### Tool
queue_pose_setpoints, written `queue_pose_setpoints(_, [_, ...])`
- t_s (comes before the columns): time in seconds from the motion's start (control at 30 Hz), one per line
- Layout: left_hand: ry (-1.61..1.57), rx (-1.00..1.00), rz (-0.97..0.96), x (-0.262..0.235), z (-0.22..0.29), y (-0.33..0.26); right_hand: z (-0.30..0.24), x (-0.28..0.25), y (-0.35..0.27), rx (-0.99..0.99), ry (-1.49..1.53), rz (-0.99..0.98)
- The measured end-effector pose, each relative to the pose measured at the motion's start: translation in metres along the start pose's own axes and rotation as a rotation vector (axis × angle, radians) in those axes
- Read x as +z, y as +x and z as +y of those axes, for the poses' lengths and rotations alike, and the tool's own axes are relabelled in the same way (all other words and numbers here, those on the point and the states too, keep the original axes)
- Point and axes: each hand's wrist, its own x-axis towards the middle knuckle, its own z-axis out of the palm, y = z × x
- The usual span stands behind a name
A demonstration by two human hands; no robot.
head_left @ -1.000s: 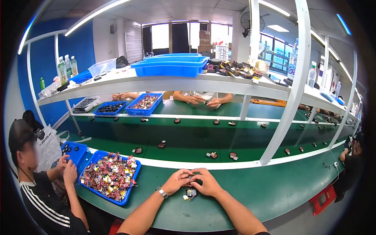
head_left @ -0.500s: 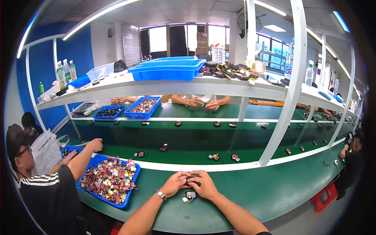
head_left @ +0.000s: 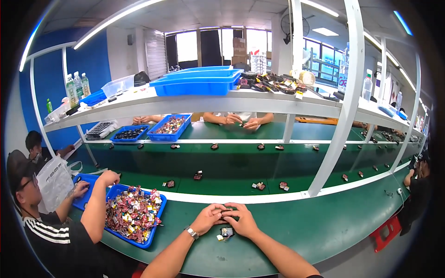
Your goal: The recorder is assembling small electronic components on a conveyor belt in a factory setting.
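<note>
Bright overhead tube lighting, sharp centre, strongly bent fisheye edges.

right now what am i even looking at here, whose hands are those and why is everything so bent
The picture comes from a wide fisheye camera worn on a person's head, looking down at their own hands; the lens bends straight edges near the rim. There is no machine here, only bare hands. The two forearms coming in from the lower edge are the wearer's: the left hand, with a wristwatch, and the right hand meet over the green worktable and together hold a small dark part. Another small part lies on the table just below them. To the left, a blue tray holds many small colourful pieces, and a co-worker's arm reaches beside it. More small dark parts sit along the green conveyor beyond.
</note>
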Motion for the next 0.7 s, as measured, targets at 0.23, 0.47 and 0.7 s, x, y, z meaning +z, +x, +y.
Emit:
queue_pose_setpoints(0.23, [-0.035, 0.017, 0.038, 0.0, 0.001, 0.003, -0.014, -0.001, 0.004, -0.065, -0.085, 0.092])
queue_pose_setpoints(0.47, [-0.07, 0.029, 0.042, 0.003, 0.001, 0.001, -0.012, 0.006, 0.0, -0.035, -0.043, 0.154])
queue_pose_setpoints(0.7, [-0.012, 0.042, 0.071, 0.002, -0.001, -0.001, -0.009, 0.007, 0.001, -0.028, 0.021, 0.11])
